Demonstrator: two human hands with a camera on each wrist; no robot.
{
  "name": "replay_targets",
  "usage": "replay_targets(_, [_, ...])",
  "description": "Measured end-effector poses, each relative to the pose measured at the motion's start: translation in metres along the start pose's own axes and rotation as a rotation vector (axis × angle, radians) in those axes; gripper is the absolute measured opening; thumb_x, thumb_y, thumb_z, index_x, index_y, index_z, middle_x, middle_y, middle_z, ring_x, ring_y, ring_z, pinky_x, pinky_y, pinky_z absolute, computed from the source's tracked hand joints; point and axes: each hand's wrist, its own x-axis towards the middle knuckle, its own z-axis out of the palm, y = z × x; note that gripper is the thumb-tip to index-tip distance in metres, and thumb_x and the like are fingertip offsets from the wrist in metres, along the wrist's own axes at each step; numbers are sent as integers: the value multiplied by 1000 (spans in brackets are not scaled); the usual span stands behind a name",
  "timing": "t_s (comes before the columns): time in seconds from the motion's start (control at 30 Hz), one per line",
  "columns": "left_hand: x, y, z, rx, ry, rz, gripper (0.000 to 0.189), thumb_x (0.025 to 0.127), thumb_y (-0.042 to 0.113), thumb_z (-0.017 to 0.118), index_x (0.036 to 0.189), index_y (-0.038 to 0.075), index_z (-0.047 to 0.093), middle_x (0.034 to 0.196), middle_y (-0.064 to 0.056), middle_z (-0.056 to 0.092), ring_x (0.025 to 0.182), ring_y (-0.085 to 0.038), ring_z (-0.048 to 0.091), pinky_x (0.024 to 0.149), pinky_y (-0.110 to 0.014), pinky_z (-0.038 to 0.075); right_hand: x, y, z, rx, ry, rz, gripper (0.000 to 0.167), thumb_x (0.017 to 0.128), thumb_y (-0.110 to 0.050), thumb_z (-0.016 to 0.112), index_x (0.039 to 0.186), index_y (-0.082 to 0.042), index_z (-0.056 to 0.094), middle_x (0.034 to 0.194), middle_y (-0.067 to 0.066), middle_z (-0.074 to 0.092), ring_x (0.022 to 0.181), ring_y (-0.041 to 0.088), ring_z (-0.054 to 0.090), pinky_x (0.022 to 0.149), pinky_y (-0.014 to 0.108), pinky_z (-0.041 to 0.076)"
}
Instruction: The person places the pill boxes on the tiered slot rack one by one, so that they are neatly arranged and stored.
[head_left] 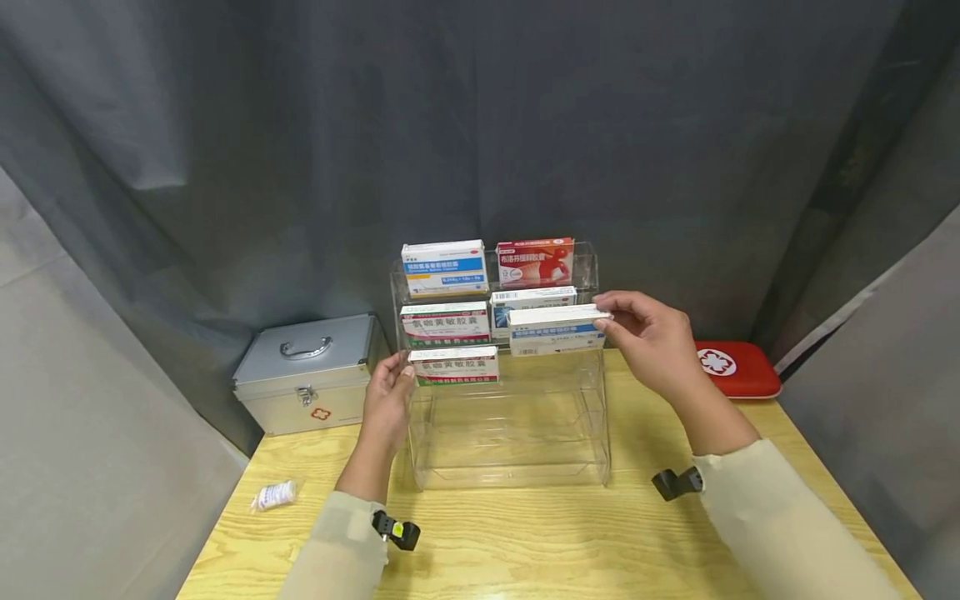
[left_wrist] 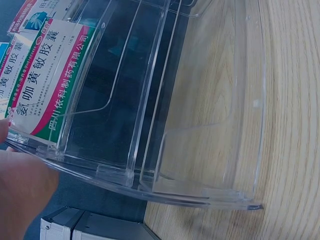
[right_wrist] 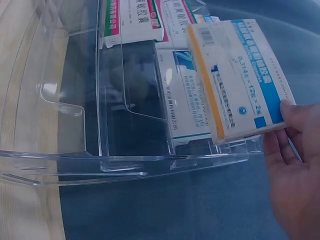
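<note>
My right hand (head_left: 656,346) pinches one end of a white medicine box (head_left: 557,340) with a blue band and yellow edge. In the right wrist view that medicine box (right_wrist: 237,80) is held in front of the clear acrylic display rack (head_left: 510,479), overlapping a white-and-blue box (right_wrist: 185,95) in the middle tier. My left hand (head_left: 388,404) grips the rack's left side, its fingertips beside a white, green and red capsule box (head_left: 455,369) in a lower tier. A similar capsule box (head_left: 445,325) stands one tier higher. On top are a blue-and-white box (head_left: 446,271) and a red box (head_left: 535,263).
A silver first-aid case (head_left: 307,375) stands left of the rack on the wooden table (head_left: 525,542). A small white bottle (head_left: 275,495) in clear wrap lies at the front left. To the right is a red pouch (head_left: 742,371) with a white emblem. Grey curtains hang behind.
</note>
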Motion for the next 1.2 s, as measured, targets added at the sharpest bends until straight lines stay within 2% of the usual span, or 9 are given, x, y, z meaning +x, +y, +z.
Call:
replay_targets(0.13, [0, 1, 1, -3, 7, 6, 46, 114, 6, 51, 157, -4, 38, 170, -18, 40, 161, -31, 35, 137, -46, 29, 9, 5, 10, -36, -4, -43, 23, 100, -7, 80, 123, -10, 78, 130, 7, 78, 118, 15, 76, 96, 5, 54])
replay_targets(0.27, [-1, 2, 2, -6, 6, 7, 46, 114, 6, 52, 157, -4, 39, 170, -19, 39, 161, -32, 35, 137, -46, 29, 10, 12, 17, -72, -18, -96, 22, 99, -5, 80, 121, -8, 77, 128, 9, 79, 120, 27, 76, 97, 10, 57])
replay_targets(0.4, [-1, 2, 3, -15, 8, 4, 45, 113, 4, 52, 156, -4, 39, 169, -19, 40, 161, -31, 36, 137, -45, 31, 7, 18, 23, -123, -29, -114, 24, 98, -3, 81, 121, -7, 77, 125, 10, 80, 115, 29, 77, 98, 30, 64])
replay_targets(0.5, [-2, 2, 3, -9, 4, 6, 45, 114, 5, 51, 156, -4, 38, 170, -19, 40, 162, -31, 35, 137, -45, 30, 4, 24, 28, -156, -32, -132, 24, 97, -4, 82, 120, -7, 77, 125, 10, 80, 112, 29, 77, 97, 48, 65])
replay_targets(0.57, [-2, 3, 3, -1, 1, 7, 45, 114, 6, 51, 156, -4, 38, 170, -19, 39, 162, -31, 34, 137, -45, 29, 1, 29, 30, -179, -33, -156, 24, 96, -4, 83, 120, -7, 77, 124, 11, 79, 110, 29, 76, 95, 53, 65])
replay_targets(0.73, [-2, 4, 2, 10, -9, 9, 46, 114, 7, 51, 157, -4, 37, 170, -18, 38, 163, -32, 33, 137, -46, 28, -4, 37, 33, -257, -52, -240, 27, 94, -5, 85, 119, -8, 77, 125, 11, 78, 113, 30, 74, 94, 55, 65])
replay_targets(0.87, [-3, 4, 1, 10, -14, 10, 48, 114, 7, 51, 158, -4, 37, 172, -18, 37, 164, -32, 31, 138, -46, 27, -7, 38, 33, -352, -125, -293, 28, 95, -4, 84, 120, -7, 74, 128, 13, 76, 121, 32, 70, 101, 56, 64])
replay_targets(0.97, [-3, 4, 1, 4, -11, 12, 47, 114, 6, 52, 158, -5, 37, 172, -18, 37, 164, -32, 32, 138, -46, 27, -8, 39, 34, -422, -168, -363, 27, 96, -4, 82, 120, -5, 71, 127, 15, 75, 123, 34, 67, 105, 55, 62])
replay_targets(1.2, [-3, 4, 1, 8, -12, 8, 47, 114, 7, 52, 158, -4, 37, 171, -18, 38, 163, -31, 33, 138, -46, 28, -11, 47, 38, -520, -107, -577, 26, 91, 1, 85, 112, -1, 70, 118, 18, 75, 116, 36, 68, 101, 52, 64])
